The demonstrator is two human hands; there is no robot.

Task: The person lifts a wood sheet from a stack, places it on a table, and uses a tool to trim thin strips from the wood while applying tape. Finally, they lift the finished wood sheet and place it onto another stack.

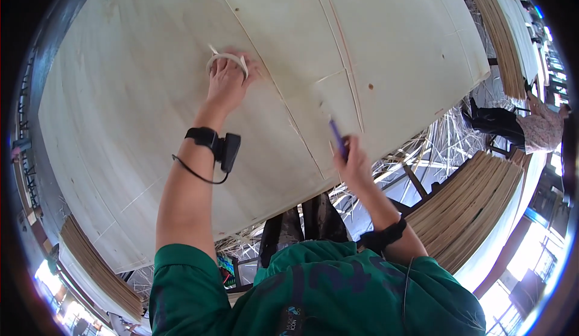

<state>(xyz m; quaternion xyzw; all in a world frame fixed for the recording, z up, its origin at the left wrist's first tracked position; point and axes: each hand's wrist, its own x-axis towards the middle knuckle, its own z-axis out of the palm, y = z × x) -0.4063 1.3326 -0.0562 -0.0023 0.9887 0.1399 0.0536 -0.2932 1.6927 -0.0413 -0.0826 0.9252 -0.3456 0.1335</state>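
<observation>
Large flat pale-cream wooden sheet [151, 125] lies in front of the person & fills most of the view, w/ thin dark long seams [300, 136] and small brown knots [371, 87] on its surface. Next in size are the stacks of thin light-brown wooden layers: one at lower R [470, 197], one at upper R [500, 28], one at lower L [99, 269]. The person wears a dark-green cloth shirt [374, 275]. At far R, another person in a light patterned top [543, 129] is near the stacks. Loose pale thin wood strips [443, 137] are below the sheet's near R edge. The L hand [229, 82] is on the sheet, just beside one seam; a narrow white ring-shaped roll [226, 57] is around its fingers, but b/c of blur I cannot tell if they clench it. On the L forearm sits a black box-shaped device [227, 150] w/ cable. The R hand [356, 162], over the near part of the sheet, grasps a slim purple tool [338, 138], pointed fwd btw. two seams; its tip is blurred, so contact w/ the sheet is unclear.
</observation>
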